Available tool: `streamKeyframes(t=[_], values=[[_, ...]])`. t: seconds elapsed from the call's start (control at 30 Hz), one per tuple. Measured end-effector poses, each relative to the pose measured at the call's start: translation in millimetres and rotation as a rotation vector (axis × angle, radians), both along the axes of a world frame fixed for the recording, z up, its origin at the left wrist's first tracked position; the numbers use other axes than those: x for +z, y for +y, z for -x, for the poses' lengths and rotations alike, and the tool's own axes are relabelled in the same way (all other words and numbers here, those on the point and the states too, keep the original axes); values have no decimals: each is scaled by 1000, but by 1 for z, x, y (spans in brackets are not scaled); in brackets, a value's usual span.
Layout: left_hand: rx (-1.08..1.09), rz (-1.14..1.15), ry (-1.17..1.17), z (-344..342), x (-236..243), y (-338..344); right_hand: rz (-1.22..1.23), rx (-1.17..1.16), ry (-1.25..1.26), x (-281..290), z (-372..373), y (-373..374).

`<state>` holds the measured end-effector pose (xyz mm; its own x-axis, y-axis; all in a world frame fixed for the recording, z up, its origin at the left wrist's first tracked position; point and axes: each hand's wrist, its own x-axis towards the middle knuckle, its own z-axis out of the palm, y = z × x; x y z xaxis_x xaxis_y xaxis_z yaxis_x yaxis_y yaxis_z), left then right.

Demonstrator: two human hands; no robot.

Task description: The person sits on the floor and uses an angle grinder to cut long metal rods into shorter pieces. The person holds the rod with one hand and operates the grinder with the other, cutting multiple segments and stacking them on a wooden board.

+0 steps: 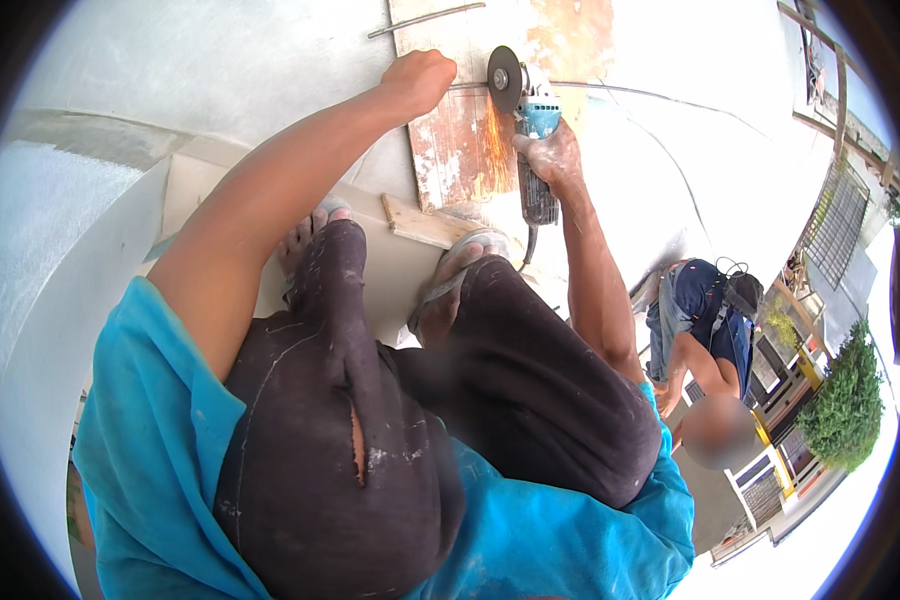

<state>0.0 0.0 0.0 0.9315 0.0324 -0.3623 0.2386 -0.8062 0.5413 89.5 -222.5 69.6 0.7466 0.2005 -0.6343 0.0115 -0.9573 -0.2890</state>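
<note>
My right hand (553, 155) is wrapped round the body of a blue and black angle grinder (538, 118). Its dark cutting disc (505, 78) stands upright against a thin metal rod (610, 87), and orange sparks (496, 150) stream from there back toward me. To the left of the disc, my left hand (420, 80) is closed in a fist around the rod; the fist hides that end. Under the rod lies a worn, paint-stained wooden board (438, 150).
Another short rod (425, 20) rests across the board's far left edge. A small wood strip (420, 222) lies near my sandalled feet (460, 262). The grinder's cord (529, 245) trails toward me. At right, another person (705, 320) bends over; a tree (842, 400) stands beyond.
</note>
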Motion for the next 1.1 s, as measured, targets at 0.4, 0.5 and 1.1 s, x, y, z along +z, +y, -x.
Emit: streamKeyframes(t=[0.4,0.5,1.1], values=[[18,24,-5,2,6,1,54,-1,63,6,4,-4],[19,22,-40,3,2,0,35,-7,69,4,5,-9],[11,29,-24,3,3,1,-40,48,-47,-14,-1,-10]])
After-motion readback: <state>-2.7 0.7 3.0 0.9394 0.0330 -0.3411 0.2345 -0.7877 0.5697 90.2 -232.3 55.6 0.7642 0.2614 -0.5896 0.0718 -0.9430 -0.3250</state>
